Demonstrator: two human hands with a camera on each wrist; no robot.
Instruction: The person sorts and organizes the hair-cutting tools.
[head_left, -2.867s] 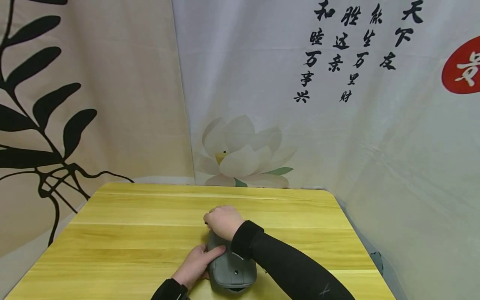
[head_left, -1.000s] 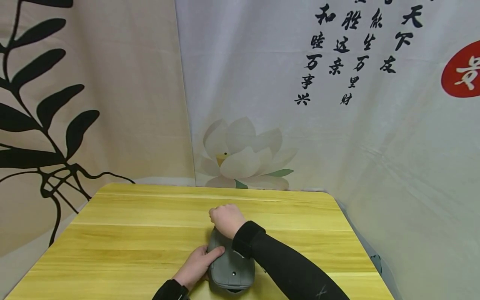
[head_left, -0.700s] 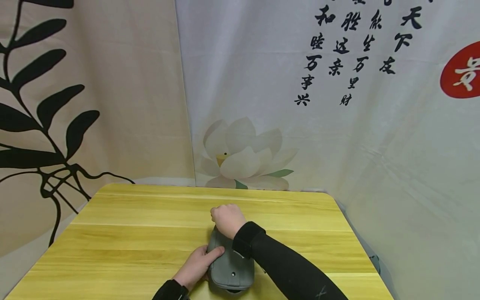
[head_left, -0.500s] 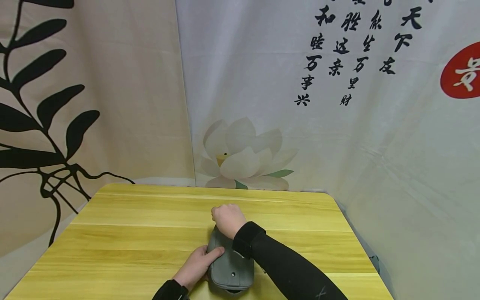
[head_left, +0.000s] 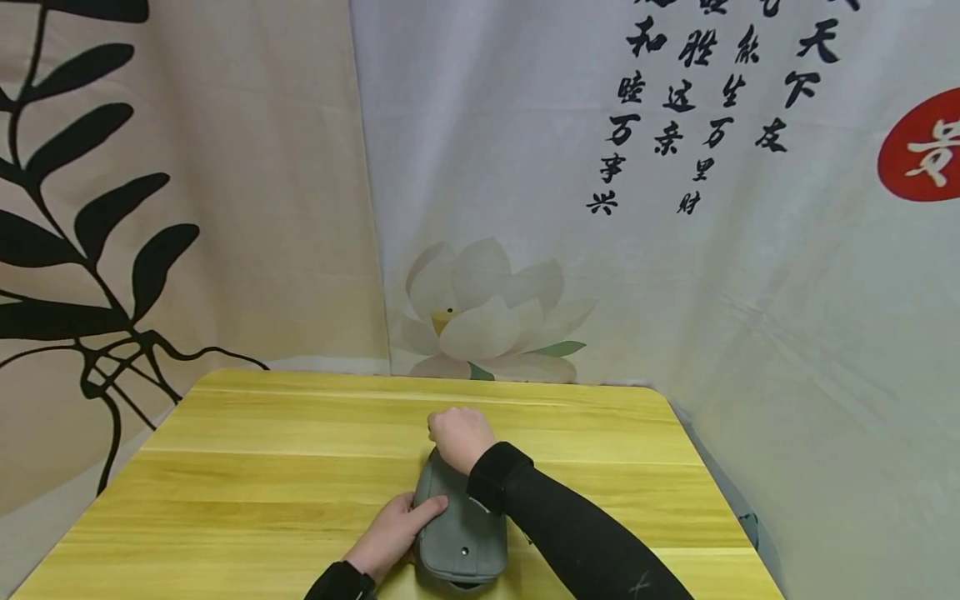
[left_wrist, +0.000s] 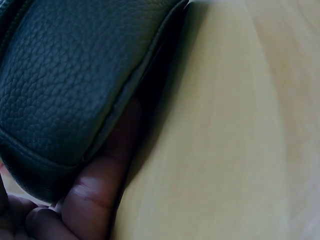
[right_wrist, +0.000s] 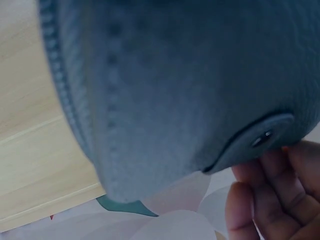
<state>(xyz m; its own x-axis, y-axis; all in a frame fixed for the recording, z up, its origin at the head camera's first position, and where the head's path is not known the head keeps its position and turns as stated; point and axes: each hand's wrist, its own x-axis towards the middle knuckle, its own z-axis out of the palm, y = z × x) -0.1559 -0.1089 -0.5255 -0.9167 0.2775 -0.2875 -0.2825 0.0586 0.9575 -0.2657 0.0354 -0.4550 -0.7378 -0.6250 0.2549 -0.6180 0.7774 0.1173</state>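
While the grey pebbled-leather pouch (head_left: 461,521) lies on the yellow wooden worktop (head_left: 247,475) close to its near edge, it is held at both ends. The left hand (head_left: 392,533) is wrapped against the pouch's left flank, thumb laid over the top and fingers (left_wrist: 100,200) tucked under the lower seam. The right hand (head_left: 459,437) is closed over the far end of the pouch, fingers curled as if pinching something there; what exactly is pinched is hidden beneath the knuckles, though a line of zip teeth (right_wrist: 62,100) is seen running along the pouch's edge in the right wrist view. Compared with the picture of nearly three seconds ago, the right hand is found shifted slightly to its own right along that far end, while the left hand and the pouch are scarcely moved. A slow pull along the end is suggested, with the pouch braced against it.

Beyond the right hand, a printed cloth backdrop with a white lotus (head_left: 480,312) and black calligraphy (head_left: 697,108) is hung; beyond the left hand, a beige cloth with black leaves (head_left: 90,233). Nothing is seen lying in the path of either hand.
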